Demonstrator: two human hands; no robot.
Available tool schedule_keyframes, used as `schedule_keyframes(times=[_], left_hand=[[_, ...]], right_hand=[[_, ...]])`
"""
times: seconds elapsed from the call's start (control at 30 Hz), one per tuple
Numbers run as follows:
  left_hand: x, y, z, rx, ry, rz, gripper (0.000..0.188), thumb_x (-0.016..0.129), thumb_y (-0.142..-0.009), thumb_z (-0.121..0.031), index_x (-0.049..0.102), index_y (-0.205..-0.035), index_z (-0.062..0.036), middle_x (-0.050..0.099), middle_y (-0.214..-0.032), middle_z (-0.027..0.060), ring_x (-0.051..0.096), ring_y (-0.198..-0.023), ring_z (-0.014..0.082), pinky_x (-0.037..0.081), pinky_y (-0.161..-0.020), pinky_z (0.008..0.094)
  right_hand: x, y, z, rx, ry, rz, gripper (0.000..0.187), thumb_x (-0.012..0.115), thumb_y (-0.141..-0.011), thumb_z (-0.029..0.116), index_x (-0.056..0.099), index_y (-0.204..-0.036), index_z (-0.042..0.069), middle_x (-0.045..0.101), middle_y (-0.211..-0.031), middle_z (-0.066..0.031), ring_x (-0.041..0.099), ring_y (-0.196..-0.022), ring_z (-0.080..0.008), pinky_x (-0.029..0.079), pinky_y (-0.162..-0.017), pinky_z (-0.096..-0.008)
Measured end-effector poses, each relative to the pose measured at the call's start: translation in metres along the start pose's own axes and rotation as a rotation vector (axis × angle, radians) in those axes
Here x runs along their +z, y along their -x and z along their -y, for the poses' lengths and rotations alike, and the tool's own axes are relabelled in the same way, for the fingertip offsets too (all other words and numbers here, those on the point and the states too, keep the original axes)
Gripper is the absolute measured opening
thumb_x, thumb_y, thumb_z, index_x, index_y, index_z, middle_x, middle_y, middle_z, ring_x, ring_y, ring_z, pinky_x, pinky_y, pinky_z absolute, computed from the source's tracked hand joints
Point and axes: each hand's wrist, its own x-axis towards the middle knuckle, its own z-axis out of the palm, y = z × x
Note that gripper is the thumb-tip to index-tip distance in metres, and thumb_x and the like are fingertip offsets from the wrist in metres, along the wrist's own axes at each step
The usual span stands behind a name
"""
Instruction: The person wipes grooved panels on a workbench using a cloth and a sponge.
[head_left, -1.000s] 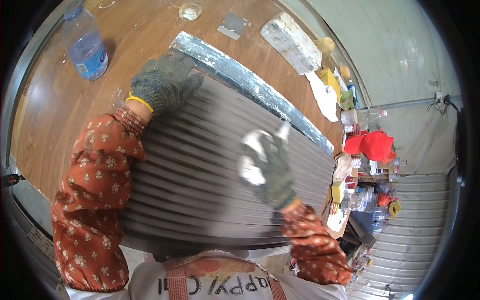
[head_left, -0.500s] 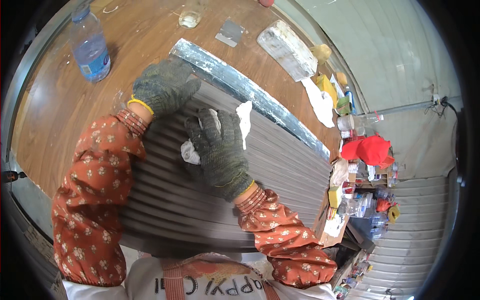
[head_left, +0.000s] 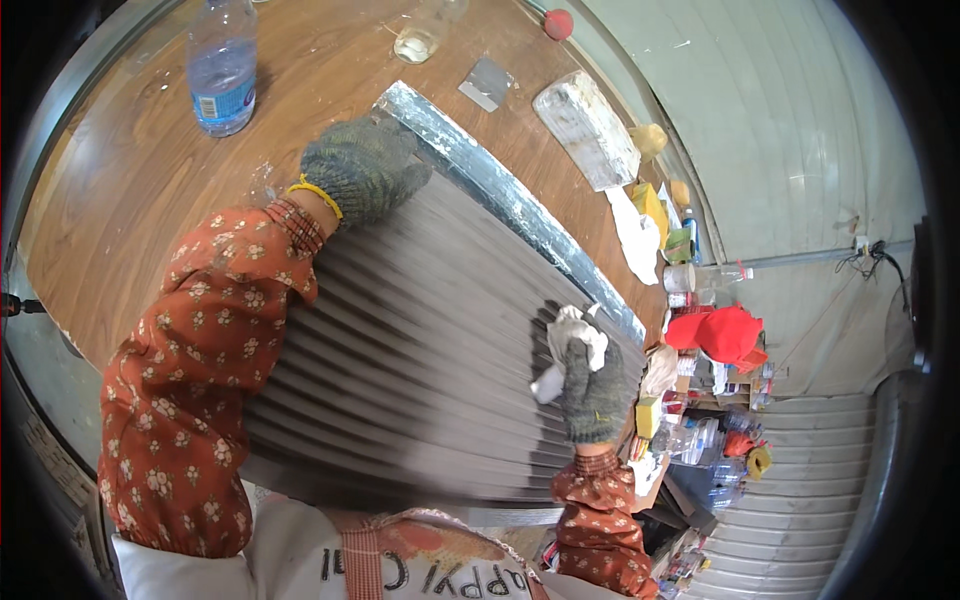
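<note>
A dark grey-brown ribbed panel [head_left: 430, 330] lies across the table in front of me. My left hand [head_left: 365, 170], in a dark grey knit glove with a yellow cuff edge, grips the panel's far left corner. Its fingers bend over the edge, and the thumb side is partly hidden. Over at the panel's right end, my right hand [head_left: 592, 395] wears a matching glove and presses a crumpled white cloth [head_left: 582, 338] against the ribs. A long paint-worn blue-grey bar [head_left: 500, 190] runs along the panel's far edge.
Beyond the bar lie a small grey plate [head_left: 486, 84], a glass jar [head_left: 425, 38] and a whitish block [head_left: 588, 128]. A water bottle [head_left: 222, 75] stands at far left. Along the right edge are a white rag [head_left: 635, 235], a red cap [head_left: 718, 333] and several bottles.
My right hand has slid with the cloth from the panel's middle to its right end. The left hand stays at the far left corner. The whole view has shifted slightly.
</note>
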Motion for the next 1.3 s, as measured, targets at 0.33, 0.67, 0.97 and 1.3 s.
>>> schedule_keyframes(times=[0.33, 0.67, 0.97, 1.3], left_hand=[[0.004, 0.014, 0.007, -0.069, 0.100, -0.078, 0.043, 0.053, -0.092, -0.042, 0.063, -0.117, -0.0084, 0.063, -0.115, 0.0184, 0.060, -0.105, 0.0386, 0.047, -0.091, 0.0499], [0.012, 0.000, 0.005, 0.053, 0.098, -0.235, 0.039, 0.059, -0.089, -0.044, 0.068, -0.102, -0.0088, 0.066, -0.102, 0.0157, 0.064, -0.092, 0.0353, 0.051, -0.077, 0.0495], [0.020, 0.007, 0.010, -0.050, 0.140, -0.219, 0.036, 0.059, -0.088, -0.041, 0.068, -0.100, -0.0082, 0.067, -0.099, 0.0140, 0.064, -0.093, 0.0337, 0.051, -0.076, 0.0487], [0.028, -0.001, 0.006, 0.065, 0.113, -0.281, 0.035, 0.060, -0.088, -0.040, 0.068, -0.099, -0.0081, 0.065, -0.102, 0.0151, 0.064, -0.088, 0.0347, 0.052, -0.076, 0.0483]], right_hand=[[-0.002, -0.022, -0.003, -0.835, 0.512, 0.151, 0.070, 0.076, -0.074, 0.029, 0.050, -0.136, 0.007, 0.052, -0.126, -0.0170, 0.051, -0.116, -0.0353, 0.041, -0.101, -0.0480], [0.101, -0.066, 0.161, -1.016, 0.407, 0.055, 0.060, 0.074, -0.075, 0.025, 0.056, -0.128, 0.005, 0.060, -0.099, -0.0109, 0.060, -0.084, -0.0300, 0.047, -0.074, -0.0453], [0.036, -0.026, 0.023, -0.941, 0.509, -0.085, 0.064, 0.073, -0.081, 0.040, 0.054, -0.132, 0.006, 0.059, -0.096, -0.0101, 0.058, -0.073, -0.0211, 0.049, -0.060, -0.0403], [0.109, -0.057, 0.153, -0.930, 0.484, 0.083, 0.061, 0.077, -0.070, 0.025, 0.057, -0.124, 0.005, 0.060, -0.102, -0.0122, 0.059, -0.082, -0.0286, 0.048, -0.067, -0.0409]])
